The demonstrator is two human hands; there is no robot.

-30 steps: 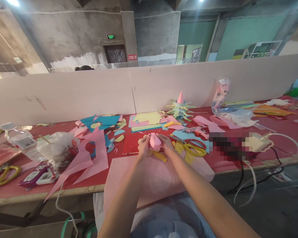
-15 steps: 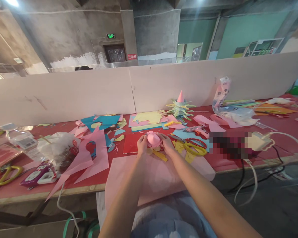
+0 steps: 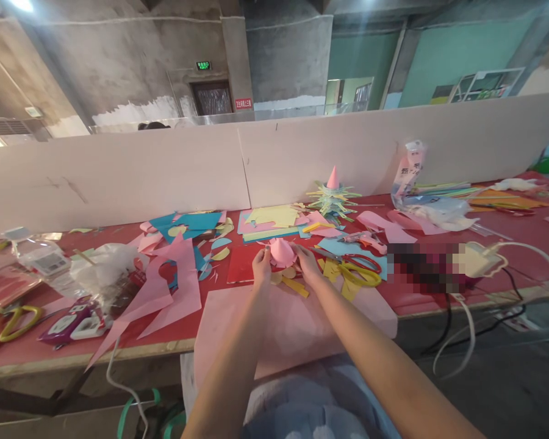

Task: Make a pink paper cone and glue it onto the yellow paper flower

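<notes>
My left hand (image 3: 261,266) and my right hand (image 3: 307,263) pinch a small pink paper cone (image 3: 281,251) between them, just above the red table (image 3: 507,292). Both hands have their fingers closed on the cone's edges. Yellow paper scraps (image 3: 293,284) lie right under my hands. A large pink paper sheet (image 3: 283,332) lies beneath my forearms and hangs over the table's front edge.
Scissors with yellow and red handles (image 3: 357,271) lie right of my hands. A paper tree with a pink tip (image 3: 332,196) stands behind. Coloured paper cuttings (image 3: 183,268), a plastic bag (image 3: 103,265), another pair of scissors (image 3: 13,320) and a white cable (image 3: 503,256) crowd the table.
The pink paper piece has been turned in my hands, from lying on its side to a cone with its opening tipped toward the table. My hands stayed in about the same place.
</notes>
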